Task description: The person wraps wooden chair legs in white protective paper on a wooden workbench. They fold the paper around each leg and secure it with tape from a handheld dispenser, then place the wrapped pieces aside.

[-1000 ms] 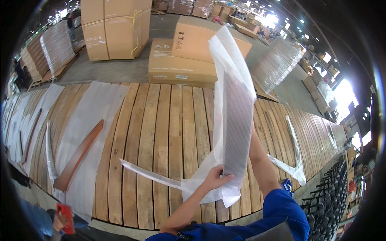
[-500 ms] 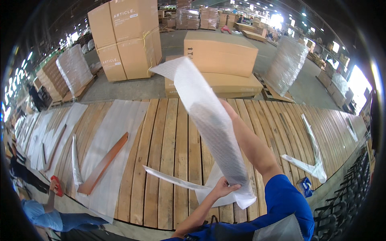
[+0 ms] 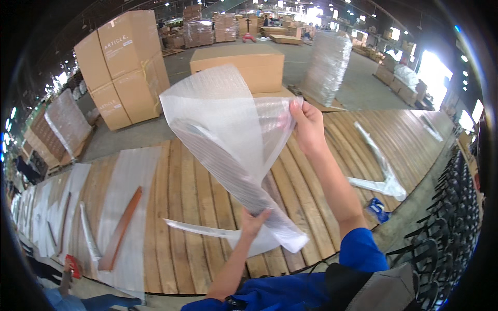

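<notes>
I hold a large translucent sheet of white foam wrap (image 3: 228,140) up in the air above a long wooden plank table (image 3: 197,207). My right hand (image 3: 307,127) grips its upper right corner at arm's length. My left hand (image 3: 253,222) grips the sheet's lower end, close to my body. The sheet curls between the two hands, and its lower tail (image 3: 275,241) hangs over the table. A narrow twisted strip of wrap (image 3: 199,229) lies on the planks to the left of my left hand.
A brown wooden slat (image 3: 122,228) lies on a flat foam sheet (image 3: 127,207) at left. A wrapped piece (image 3: 381,173) lies at right. Another person's hand holding a red tool (image 3: 71,267) is at lower left. Cardboard boxes (image 3: 124,67) and a wrapped pallet (image 3: 327,65) stand behind. Black chairs (image 3: 446,217) line the right.
The foam sheet has swung from a narrow upright strip to a broad spread face. My right hand has come out from behind it and now shows at its top corner.
</notes>
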Demonstrator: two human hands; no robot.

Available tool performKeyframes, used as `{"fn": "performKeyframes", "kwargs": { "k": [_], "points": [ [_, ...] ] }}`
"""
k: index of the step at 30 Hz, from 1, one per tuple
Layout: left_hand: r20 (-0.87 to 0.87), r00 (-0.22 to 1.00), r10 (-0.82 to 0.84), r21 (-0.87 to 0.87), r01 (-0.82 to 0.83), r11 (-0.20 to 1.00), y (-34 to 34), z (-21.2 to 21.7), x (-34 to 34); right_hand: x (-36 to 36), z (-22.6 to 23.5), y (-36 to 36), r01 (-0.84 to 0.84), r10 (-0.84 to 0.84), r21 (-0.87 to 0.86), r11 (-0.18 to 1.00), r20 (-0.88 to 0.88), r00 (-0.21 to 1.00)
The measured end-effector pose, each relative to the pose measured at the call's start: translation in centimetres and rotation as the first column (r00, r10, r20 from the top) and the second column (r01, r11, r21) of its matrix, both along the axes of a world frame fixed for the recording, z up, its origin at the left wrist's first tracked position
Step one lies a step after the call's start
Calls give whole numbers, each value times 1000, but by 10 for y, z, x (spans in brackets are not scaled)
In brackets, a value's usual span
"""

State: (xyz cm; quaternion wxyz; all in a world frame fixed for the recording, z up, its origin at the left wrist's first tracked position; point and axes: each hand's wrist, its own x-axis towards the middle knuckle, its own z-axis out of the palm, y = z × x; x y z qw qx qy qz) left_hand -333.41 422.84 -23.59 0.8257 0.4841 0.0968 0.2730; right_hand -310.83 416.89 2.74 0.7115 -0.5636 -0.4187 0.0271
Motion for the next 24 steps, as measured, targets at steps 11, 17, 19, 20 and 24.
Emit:
{"fn": "performKeyframes", "kwargs": {
  "k": [11,17,19,20,24],
  "points": [
    [102,893,439,460,-433,775,2,31,9,-225,-14,13,152,-22,-73,986,838,545],
    [-21,896,443,496,-375,783,14,48,-10,-261,-52,87,500,59,-190,845,962,266],
    [134,913,385,295,-408,864,8,38,-14,-265,-47,83,377,88,-214,901,942,324],
    [220,901,373,185,-414,891,4,34,-12,-267,-36,75,310,106,-221,925,932,347],
    [338,814,472,-293,-386,875,44,65,-25,-250,4,50,119,-157,112,987,852,500]
  ]
}}
